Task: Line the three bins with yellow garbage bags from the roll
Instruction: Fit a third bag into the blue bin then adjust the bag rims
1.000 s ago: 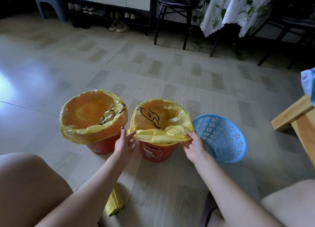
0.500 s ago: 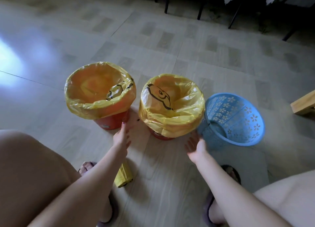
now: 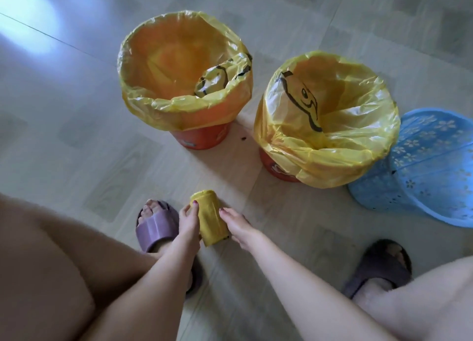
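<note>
Two red bins stand on the floor, each lined with a yellow bag: the left bin (image 3: 202,139) and the middle bin (image 3: 275,168), their bags (image 3: 163,59) (image 3: 340,141) folded over the rims. A blue perforated bin (image 3: 432,166) with a flower pattern stands at the right, touching the middle bin, with no bag in it. The yellow roll of bags (image 3: 211,219) lies on the floor near my feet. My left hand (image 3: 188,219) grips its left side, thumb and fingers curled round it. My right hand (image 3: 236,225) touches its right side with fingers nearly straight.
My left foot in a purple slipper (image 3: 156,228) is just left of the roll; my right foot in a grey slipper (image 3: 378,266) is at the lower right. My bare knees fill the lower corners. Pale tiled floor (image 3: 76,110) lies all around.
Both hands left the middle bin's bag and came down to the roll on the floor. My view tilted downward and closer. The middle bag now hangs over its rim.
</note>
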